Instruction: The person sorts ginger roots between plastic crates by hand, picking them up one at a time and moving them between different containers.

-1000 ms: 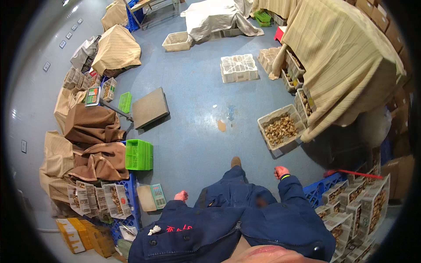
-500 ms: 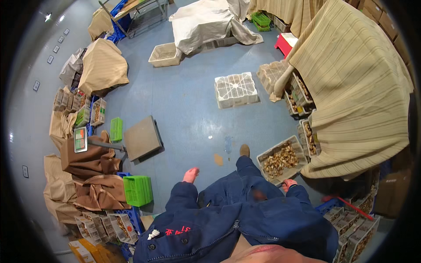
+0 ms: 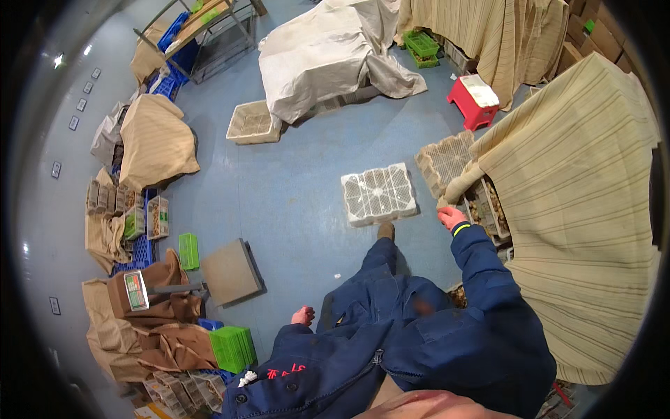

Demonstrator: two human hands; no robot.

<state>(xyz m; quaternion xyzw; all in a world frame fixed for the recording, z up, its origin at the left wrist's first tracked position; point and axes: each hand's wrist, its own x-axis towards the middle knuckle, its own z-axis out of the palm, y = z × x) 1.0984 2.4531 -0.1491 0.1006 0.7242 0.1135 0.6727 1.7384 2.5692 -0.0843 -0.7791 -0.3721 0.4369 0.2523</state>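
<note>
My right hand is closed on the bunched edge of the striped beige cloth, which drapes over crates of brown, mushroom-like pieces on my right. A white lattice crate, apparently upside down, lies ahead of my boot. A greyer lattice crate sits against the cloth. My left hand hangs beside my leg with its fingers curled and nothing visible in them.
A platform scale and stacked green baskets stand on my left, near covered stacks. Farther ahead are a pale crate, a white-covered stack, a red stool and a metal-framed table.
I have stepped forward, bringing the lattice crates and scale closer. My right hand has risen forward to the cloth's edge. The crate of brown pieces is now mostly hidden by my body.
</note>
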